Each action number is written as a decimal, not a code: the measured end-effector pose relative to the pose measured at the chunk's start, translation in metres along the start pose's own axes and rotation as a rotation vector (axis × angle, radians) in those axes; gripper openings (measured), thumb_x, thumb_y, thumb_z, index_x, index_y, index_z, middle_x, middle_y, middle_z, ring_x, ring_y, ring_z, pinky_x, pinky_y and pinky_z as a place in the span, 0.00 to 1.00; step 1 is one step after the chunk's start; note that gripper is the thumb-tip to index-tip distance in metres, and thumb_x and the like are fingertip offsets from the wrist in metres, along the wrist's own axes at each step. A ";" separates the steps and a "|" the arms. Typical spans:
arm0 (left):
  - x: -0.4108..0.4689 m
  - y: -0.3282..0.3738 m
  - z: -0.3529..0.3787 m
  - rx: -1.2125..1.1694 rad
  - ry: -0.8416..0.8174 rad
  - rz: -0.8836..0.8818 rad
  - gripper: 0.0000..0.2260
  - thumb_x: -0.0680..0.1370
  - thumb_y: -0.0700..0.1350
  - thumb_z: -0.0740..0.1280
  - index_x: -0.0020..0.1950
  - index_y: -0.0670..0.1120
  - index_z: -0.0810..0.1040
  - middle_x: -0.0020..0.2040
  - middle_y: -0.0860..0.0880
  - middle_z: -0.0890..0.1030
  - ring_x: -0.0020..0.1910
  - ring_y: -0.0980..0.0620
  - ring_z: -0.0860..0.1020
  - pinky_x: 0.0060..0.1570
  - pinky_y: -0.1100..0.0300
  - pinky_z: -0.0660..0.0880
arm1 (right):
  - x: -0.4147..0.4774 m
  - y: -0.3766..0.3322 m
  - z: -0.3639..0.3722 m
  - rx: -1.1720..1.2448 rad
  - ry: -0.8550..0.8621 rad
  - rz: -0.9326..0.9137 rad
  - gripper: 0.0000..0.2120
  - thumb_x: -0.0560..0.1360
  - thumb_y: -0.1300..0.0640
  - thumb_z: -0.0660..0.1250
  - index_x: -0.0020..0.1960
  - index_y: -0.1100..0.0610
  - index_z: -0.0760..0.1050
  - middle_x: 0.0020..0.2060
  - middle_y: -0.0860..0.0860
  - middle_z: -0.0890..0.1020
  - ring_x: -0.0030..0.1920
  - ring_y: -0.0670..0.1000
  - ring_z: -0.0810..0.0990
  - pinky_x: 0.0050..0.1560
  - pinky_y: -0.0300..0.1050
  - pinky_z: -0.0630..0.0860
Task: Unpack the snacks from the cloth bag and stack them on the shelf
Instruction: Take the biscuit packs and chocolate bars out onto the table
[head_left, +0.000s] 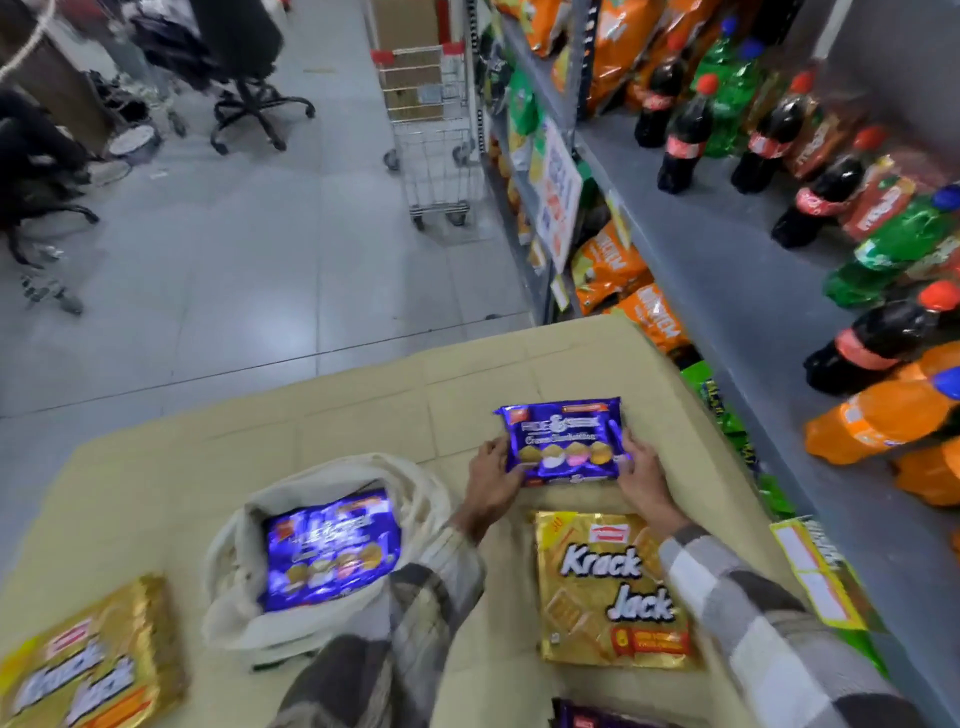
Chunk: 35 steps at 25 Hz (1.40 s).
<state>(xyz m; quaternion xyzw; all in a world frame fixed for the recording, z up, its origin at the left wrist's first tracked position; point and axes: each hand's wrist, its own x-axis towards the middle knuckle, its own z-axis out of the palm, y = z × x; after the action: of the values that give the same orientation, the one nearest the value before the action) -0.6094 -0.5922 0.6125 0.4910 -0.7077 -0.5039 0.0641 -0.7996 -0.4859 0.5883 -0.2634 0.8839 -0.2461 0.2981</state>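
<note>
**At the table beside the shelf: packets out, none stacked yet**

At the table's near edge a cut-off purple packet (587, 721) just pokes into view. Toward the near left corner lies a gold cracker packet (88, 660), glossy foil, flat and rectangular. Just beyond it the cloth bag (228, 613) slumps open, soft cream fabric with a rolled rim. A bagged purple packet (332, 551) lies face up inside; whether others lie beneath it is hidden. Right of the bag a second gold packet (608, 592) lies flat, its foil crinkled.

Farther out, toward the right edge, both hands grip a held purple packet (563, 441) of cream biscuits by its short ends. The left hand (491, 478) has fingers curled round the left end, and the right hand (644, 478) round the right end. Whether it rests on the table (363, 415) or hangs just above it I cannot tell. The tabletop looks like dull beige cardboard, creased into squares.

Beyond the right edge runs the grey metal shelf (727, 260), smooth and matt, with plastic bottles (680, 140) of cola, green and orange drinks standing on it.

I judge the task roughly midway. Four packets are out and at least one remains in the bag. None of these packets shows on the shelf, so all the stacking is left.
</note>
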 end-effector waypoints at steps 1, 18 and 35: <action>-0.007 0.000 -0.010 -0.047 0.022 -0.026 0.22 0.78 0.39 0.66 0.72 0.39 0.71 0.69 0.38 0.72 0.70 0.43 0.70 0.70 0.58 0.63 | -0.010 -0.004 -0.002 -0.099 0.010 0.006 0.27 0.79 0.67 0.61 0.77 0.57 0.64 0.71 0.64 0.68 0.70 0.64 0.68 0.71 0.53 0.64; -0.135 -0.186 -0.188 0.007 0.432 -0.457 0.15 0.79 0.41 0.61 0.63 0.37 0.73 0.66 0.36 0.70 0.66 0.36 0.70 0.65 0.48 0.66 | -0.166 -0.173 0.200 -0.072 -0.427 -0.075 0.20 0.78 0.62 0.62 0.70 0.61 0.66 0.66 0.59 0.72 0.65 0.56 0.73 0.66 0.46 0.70; -0.154 -0.189 -0.223 -0.501 0.065 -0.490 0.08 0.76 0.36 0.66 0.52 0.46 0.77 0.39 0.52 0.83 0.36 0.55 0.81 0.27 0.67 0.75 | -0.192 -0.193 0.194 -0.060 -0.490 0.137 0.07 0.76 0.58 0.65 0.51 0.58 0.80 0.43 0.53 0.84 0.40 0.51 0.81 0.38 0.42 0.75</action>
<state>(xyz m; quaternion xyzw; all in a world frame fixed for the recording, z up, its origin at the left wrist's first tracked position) -0.2813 -0.6225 0.6364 0.6311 -0.4208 -0.6465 0.0821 -0.4801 -0.5649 0.6427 -0.2637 0.8078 -0.1279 0.5115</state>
